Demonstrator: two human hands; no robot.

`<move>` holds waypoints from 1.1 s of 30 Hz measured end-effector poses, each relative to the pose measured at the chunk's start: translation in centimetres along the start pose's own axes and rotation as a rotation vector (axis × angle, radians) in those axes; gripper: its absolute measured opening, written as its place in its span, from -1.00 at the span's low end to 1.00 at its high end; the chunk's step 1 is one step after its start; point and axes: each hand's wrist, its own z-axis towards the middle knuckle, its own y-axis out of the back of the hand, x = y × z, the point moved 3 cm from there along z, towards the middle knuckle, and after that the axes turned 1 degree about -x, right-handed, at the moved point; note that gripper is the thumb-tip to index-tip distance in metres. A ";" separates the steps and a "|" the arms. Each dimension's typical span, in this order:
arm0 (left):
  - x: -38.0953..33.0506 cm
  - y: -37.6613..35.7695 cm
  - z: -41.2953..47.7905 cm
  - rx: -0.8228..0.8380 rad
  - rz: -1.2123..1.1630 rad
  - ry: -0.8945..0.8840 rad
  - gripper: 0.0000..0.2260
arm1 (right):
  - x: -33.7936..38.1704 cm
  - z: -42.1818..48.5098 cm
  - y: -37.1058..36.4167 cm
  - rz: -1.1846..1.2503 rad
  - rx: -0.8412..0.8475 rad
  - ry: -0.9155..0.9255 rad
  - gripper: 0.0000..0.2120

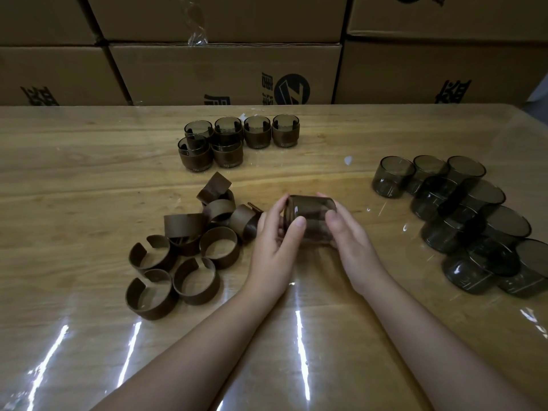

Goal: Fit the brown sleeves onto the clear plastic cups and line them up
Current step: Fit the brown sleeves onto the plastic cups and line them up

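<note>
Both hands hold one smoky clear cup [311, 215] above the table centre, tipped on its side. My left hand [274, 241] curls round its left end, thumb across the front. My right hand [350, 235] grips the right side. Whether a sleeve sits on this cup is hard to tell. A pile of loose brown sleeves [184, 253] lies left of my hands. Several sleeved cups [237, 137] stand in rows at the back centre. Several bare cups [462, 221] cluster at the right.
The wooden table [89, 179] has a glossy clear cover that reflects light near the front edge. Stacked cardboard boxes [225, 72] form a wall right behind the table. A small white scrap [348, 160] lies between the sleeved cups and the bare cups.
</note>
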 end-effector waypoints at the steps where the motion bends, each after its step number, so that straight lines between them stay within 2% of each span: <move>1: 0.0 0.0 0.0 -0.004 0.023 -0.012 -0.56 | 0.0 0.0 0.0 0.018 -0.001 0.006 -0.64; 7: -0.1 -0.3 -0.1 0.033 0.075 -0.070 -0.53 | -0.6 0.1 0.1 -0.018 -0.059 0.013 -0.55; 11: -0.6 -0.4 -0.3 0.087 0.062 -0.094 -0.52 | -1.1 0.4 0.6 -0.044 -0.142 0.029 -0.65; 15: -1.1 -0.7 -0.7 0.123 0.074 -0.179 -0.51 | -0.9 0.6 0.9 0.049 -0.252 0.038 -0.64; 19: -0.9 -0.6 -0.6 0.114 0.071 -0.152 -0.52 | -0.2 0.4 1.2 0.139 -0.276 0.060 -0.59; 24: -0.7 -0.5 -0.4 0.090 0.048 -0.092 -0.39 | 0.5 -0.1 0.6 0.089 -0.163 0.146 -0.55; 28: -0.6 -0.1 -0.1 0.066 0.003 -0.015 -0.32 | 0.2 -0.4 -0.1 -0.030 -0.037 0.134 -0.56; 33: -0.4 0.0 -0.1 0.057 -0.015 0.049 -0.24 | 0.4 -0.5 -0.4 -0.258 -0.059 0.189 -0.54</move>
